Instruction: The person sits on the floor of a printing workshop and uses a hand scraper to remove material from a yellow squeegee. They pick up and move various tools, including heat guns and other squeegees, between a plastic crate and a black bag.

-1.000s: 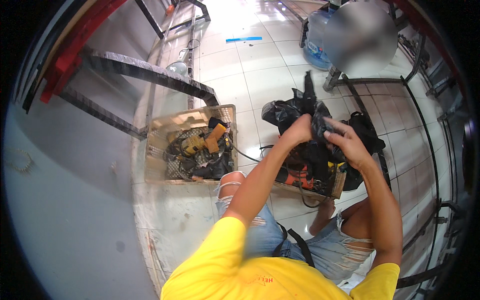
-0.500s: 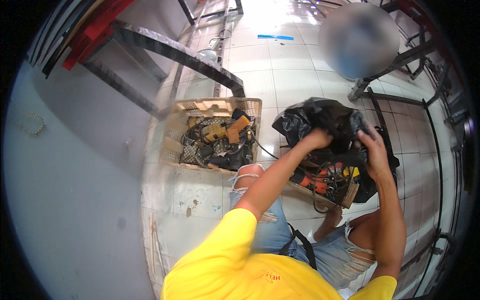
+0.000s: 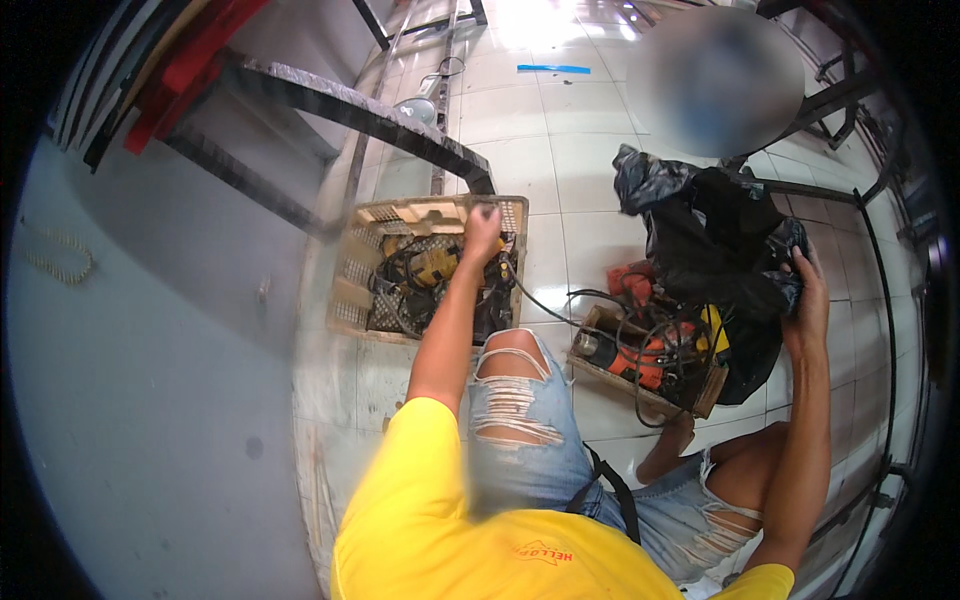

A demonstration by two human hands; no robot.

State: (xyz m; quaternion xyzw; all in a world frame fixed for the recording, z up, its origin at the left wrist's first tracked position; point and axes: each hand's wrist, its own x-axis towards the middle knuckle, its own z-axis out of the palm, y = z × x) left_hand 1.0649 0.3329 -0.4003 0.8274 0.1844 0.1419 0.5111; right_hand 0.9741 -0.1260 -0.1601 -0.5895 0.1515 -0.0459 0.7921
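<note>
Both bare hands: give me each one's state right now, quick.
Left hand: blurred, over the beige perforated plastic crate; whether it grips anything cannot be told.
Right hand: closed on the edge of the crumpled black plastic bag, holding it.

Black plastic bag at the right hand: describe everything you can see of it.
The black plastic bag looks thin and crumpled, glossy in places, with loose, irregular folds. The right hand grips its right side. It hangs beyond the tan box, its lower part merging with black material beside that box, so its full extent is unclear.
</note>
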